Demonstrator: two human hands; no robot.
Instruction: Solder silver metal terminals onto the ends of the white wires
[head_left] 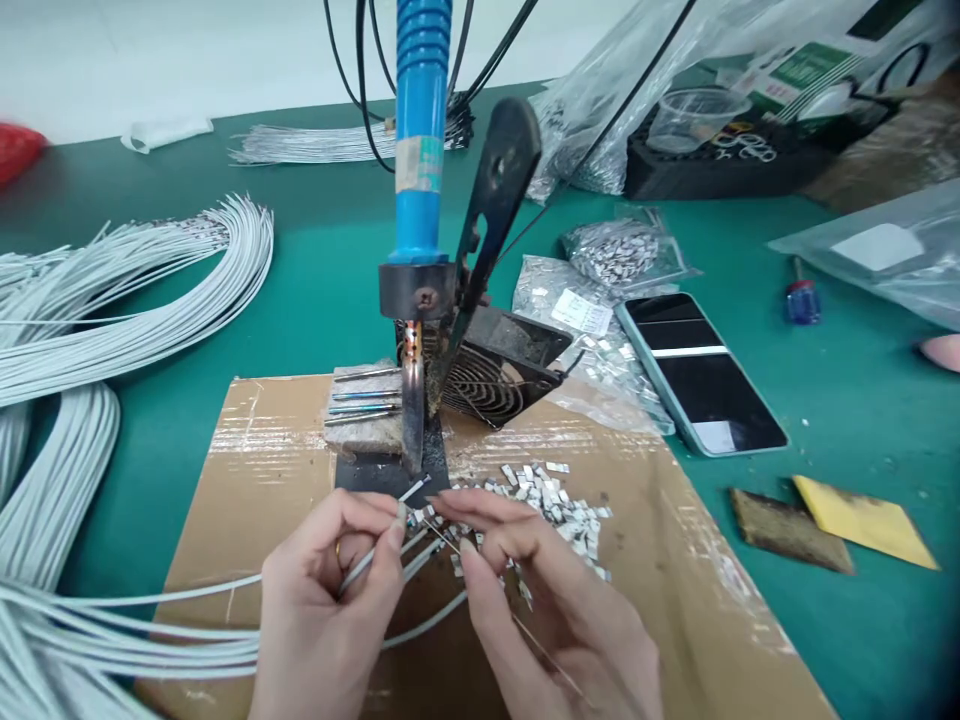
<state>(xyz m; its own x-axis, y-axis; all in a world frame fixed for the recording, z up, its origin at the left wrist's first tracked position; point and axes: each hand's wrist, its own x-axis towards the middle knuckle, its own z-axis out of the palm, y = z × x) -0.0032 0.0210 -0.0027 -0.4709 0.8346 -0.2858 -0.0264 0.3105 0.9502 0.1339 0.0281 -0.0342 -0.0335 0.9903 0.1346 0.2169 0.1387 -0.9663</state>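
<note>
Centrally, low in the frame, the left hand point(322, 590) pinches a white cable point(412, 490), its tip just below the upright soldering iron point(418, 210), probably to steady it; the right hand point(559, 590) pinches a thin wire point(442, 537) alongside. Cardboard point(214, 500) beneath likely shields the green counter point(330, 240).

The cardboard sheet point(262, 460) lies on the bench point(322, 290). The soldering iron point(417, 225) is positioned above the sheet's rear part; the fan point(499, 375) is behind it, to the right. Small loose parts point(576, 515) lie on the sheet, right of the iron. Cable bundles point(180, 325) lie left of the sheet, the phone point(712, 390) right.
</note>
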